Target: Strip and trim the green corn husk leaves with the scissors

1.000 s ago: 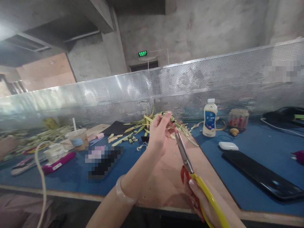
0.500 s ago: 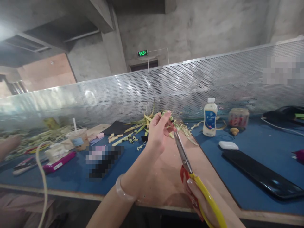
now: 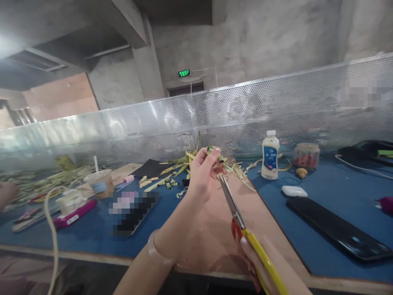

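Observation:
My left hand (image 3: 204, 172) is raised over the bare board, its fingers pinched on a small piece of green plant strip (image 3: 211, 150) with dark bits on it. The fingers hide most of that piece. In my right hand (image 3: 256, 254) are scissors (image 3: 233, 209) with one red and one yellow handle. Their blades look closed or nearly so and point up toward the left fingertips; whether the tips touch the strip I cannot tell. Behind my left hand lies a loose pile of dry yellow-green leaf strips (image 3: 182, 164).
To the right stand a white-capped bottle (image 3: 270, 157) and a jar (image 3: 306, 155), with a white case (image 3: 294, 191) and a black phone-like slab (image 3: 334, 227) nearer. On the left are a drink cup (image 3: 100, 184), a purple box (image 3: 75, 215), a cable (image 3: 50, 229) and another person's hand (image 3: 7, 194).
The scissors have shifted slightly left, with their tips a little closer under my left fingers. My left hand keeps its pinch, and the view has tilted slightly.

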{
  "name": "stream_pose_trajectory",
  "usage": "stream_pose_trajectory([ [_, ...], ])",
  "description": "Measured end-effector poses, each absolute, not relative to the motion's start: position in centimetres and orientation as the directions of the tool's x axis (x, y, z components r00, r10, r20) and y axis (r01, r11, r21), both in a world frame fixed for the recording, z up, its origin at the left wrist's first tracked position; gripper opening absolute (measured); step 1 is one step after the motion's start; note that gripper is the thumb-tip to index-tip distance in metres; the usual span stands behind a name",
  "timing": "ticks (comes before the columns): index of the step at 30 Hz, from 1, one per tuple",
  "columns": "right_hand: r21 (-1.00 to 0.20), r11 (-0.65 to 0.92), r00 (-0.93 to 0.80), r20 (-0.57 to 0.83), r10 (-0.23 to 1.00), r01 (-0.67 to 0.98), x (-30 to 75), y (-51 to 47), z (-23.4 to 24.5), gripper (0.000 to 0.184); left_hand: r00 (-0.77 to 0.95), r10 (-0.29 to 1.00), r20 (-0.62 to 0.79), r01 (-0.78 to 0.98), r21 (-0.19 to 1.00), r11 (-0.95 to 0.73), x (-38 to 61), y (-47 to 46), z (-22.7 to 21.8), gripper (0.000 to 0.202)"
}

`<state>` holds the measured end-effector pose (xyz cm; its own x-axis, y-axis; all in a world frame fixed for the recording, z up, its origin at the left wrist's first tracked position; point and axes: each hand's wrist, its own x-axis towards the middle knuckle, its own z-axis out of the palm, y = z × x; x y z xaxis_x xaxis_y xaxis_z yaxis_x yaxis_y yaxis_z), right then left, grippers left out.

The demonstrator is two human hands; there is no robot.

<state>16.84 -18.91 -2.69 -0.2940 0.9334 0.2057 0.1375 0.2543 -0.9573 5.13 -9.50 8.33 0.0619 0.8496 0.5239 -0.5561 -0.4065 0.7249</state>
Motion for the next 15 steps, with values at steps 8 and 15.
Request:
stream_pose_trajectory([
  [8, -0.967, 0.231, -0.319, 0.187, 0.929, 0.104, 17.2, -19.0, -3.0, 0.051, 0.099, 0.831, 0.547, -0.516, 0.742, -0.428, 5.3, -9.8, 8.0, 0.025],
  [15, -0.967, 0.227, -0.231, 0.195, 0.953, 0.12, 16.5, -18.2, -5.0, 0.054, 0.087, 0.814, 0.575, -0.55, 0.709, -0.442, 5.1, -9.6, 8.0, 0.023],
])
